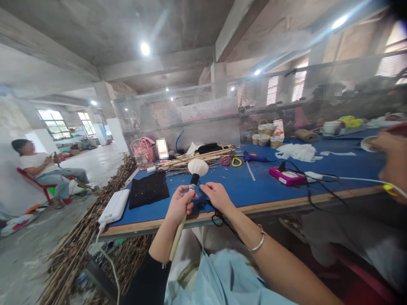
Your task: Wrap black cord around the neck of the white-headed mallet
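Observation:
My left hand [181, 202] is closed around a pale wooden stick [178, 238], which slants up over the table's front edge. At the stick's top is a round, cream cloth-covered head [197, 167]. Black cord wrapping [194, 181] circles the neck below it, with black-and-white striped turns just above my fingers. Beside the neck, my right hand [216, 195] has thumb and forefinger pinched on a thin black cord. Loose black cord [219, 220] hangs in loops over the table edge below that hand.
On the blue table [210, 182] lie a black cloth [149, 189], a white power bank [114, 206], sticks [203, 157], red-handled and yellow-handled scissors [236, 162], a blue glue gun [254, 157] and a magenta box [286, 176]. A co-worker's hand [391, 156] is at right; another person [47, 169] sits left.

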`<state>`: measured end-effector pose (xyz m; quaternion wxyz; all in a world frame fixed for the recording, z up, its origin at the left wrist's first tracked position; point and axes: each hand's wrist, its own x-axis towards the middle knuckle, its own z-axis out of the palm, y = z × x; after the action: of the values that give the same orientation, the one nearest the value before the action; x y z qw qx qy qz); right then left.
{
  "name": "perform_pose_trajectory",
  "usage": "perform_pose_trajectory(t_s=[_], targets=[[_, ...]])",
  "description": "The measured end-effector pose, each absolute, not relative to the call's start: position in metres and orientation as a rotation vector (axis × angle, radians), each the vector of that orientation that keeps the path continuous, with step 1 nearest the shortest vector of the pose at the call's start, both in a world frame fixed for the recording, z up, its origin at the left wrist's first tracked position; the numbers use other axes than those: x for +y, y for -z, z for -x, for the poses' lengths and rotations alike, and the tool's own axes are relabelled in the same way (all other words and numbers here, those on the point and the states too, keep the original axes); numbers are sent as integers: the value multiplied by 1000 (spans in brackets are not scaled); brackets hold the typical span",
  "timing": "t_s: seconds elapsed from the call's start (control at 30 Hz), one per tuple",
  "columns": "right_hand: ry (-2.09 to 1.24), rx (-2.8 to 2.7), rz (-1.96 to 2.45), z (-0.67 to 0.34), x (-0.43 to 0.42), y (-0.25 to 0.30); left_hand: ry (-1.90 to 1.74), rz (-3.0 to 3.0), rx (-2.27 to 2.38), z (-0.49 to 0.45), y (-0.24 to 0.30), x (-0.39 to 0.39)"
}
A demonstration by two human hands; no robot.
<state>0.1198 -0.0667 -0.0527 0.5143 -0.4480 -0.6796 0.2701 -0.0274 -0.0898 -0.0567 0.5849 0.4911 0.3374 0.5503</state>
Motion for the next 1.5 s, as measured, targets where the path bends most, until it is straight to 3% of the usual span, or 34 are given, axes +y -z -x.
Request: perform_pose_trajectory(t_s=[0.27, 0.53, 0.7, 0.8, 1.1, 1.33, 1.5], targets=[[-773, -1602, 973, -116, -65, 51, -1218, -1083, 691, 27, 52, -94], [-1511, -1296, 648, -121, -75, 43, -979, -1045, 659, 15, 51, -107], [-1359, -1245, 754, -111, -70, 47, -1344, -1339, 1115, 7, 53, -106], [-1263, -1333, 781, -106, -69, 46, -1514, -1527, 1132, 7, 55, -105], [-1159, -1602, 763, -119, -78, 38, -1178, -1040, 721, 24, 50, -97], [-1545, -1267, 715, -113, -81, 35, -1124, -1008, 722, 24, 48, -102], [-1580, -1214, 742, -108, -80, 41, -1086, -944, 693, 28, 50, -98]])
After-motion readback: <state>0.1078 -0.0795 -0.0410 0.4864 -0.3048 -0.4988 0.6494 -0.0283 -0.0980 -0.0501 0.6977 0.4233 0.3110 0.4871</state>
